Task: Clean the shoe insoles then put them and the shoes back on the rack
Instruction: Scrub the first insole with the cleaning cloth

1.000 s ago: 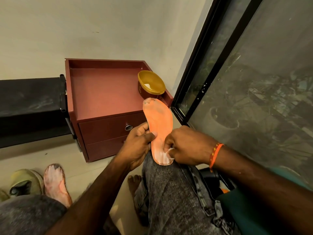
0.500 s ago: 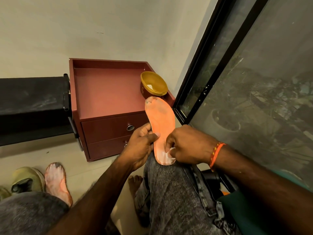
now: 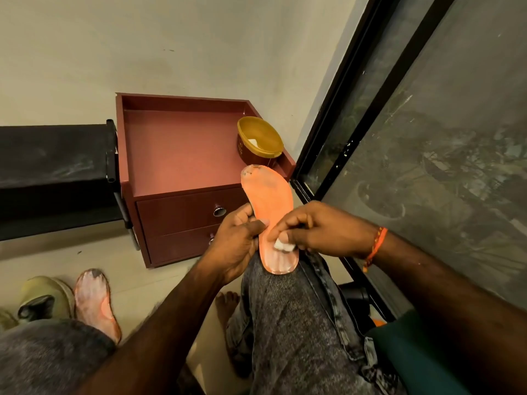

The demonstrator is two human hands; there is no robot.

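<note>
An orange insole stands propped on my right knee, heel end down, with a whitish smear near the heel. My left hand grips its left edge, thumb on the face. My right hand pinches a small white wad against the lower part of the insole. A second orange insole, worn and greyish at the toe, lies on the floor at lower left. Beside it sits an olive-green shoe.
A maroon two-drawer cabinet stands against the wall, with a yellow bowl on its right corner. A black rack shelf is to its left. A dark-framed glass door fills the right side.
My right hand has shifted a little on the insole's heel area, and the white wad now shows at my fingertips. The left hand's grip is unchanged.
</note>
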